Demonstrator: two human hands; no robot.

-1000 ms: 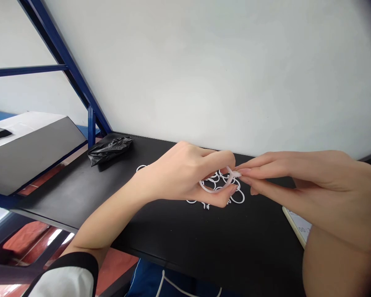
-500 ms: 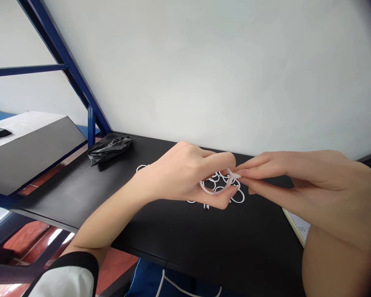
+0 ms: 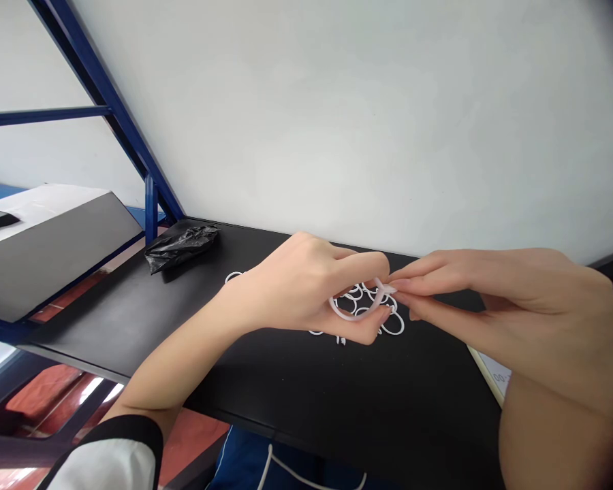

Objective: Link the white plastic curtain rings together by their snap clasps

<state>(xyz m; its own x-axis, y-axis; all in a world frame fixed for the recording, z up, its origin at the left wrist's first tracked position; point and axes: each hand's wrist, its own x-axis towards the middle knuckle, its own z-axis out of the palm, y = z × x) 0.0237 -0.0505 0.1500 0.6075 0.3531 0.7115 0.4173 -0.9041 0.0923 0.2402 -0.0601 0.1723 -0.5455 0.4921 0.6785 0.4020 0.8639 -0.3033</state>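
Observation:
A white plastic ring (image 3: 355, 318) with a small tab is held up above the table between both hands. My left hand (image 3: 311, 289) curls around the ring, its thumb below and its index finger above. The fingertips of my right hand (image 3: 521, 306) pinch the tab on the ring's right side. Below and behind the held ring, several thin white rings (image 3: 394, 325) lie in a loose pile, partly hidden by my left hand. Another white ring (image 3: 231, 276) shows just past my left wrist.
The black table (image 3: 337, 395) stands against a pale wall. A crumpled black plastic bag (image 3: 181, 248) lies at its far left, near a blue metal frame (image 3: 150, 204). At the right, a phone (image 3: 493, 374) is partly covered by my right arm.
Almost nothing differs. Both hands keep their hold on the ring, and my right hand has shifted very slightly.

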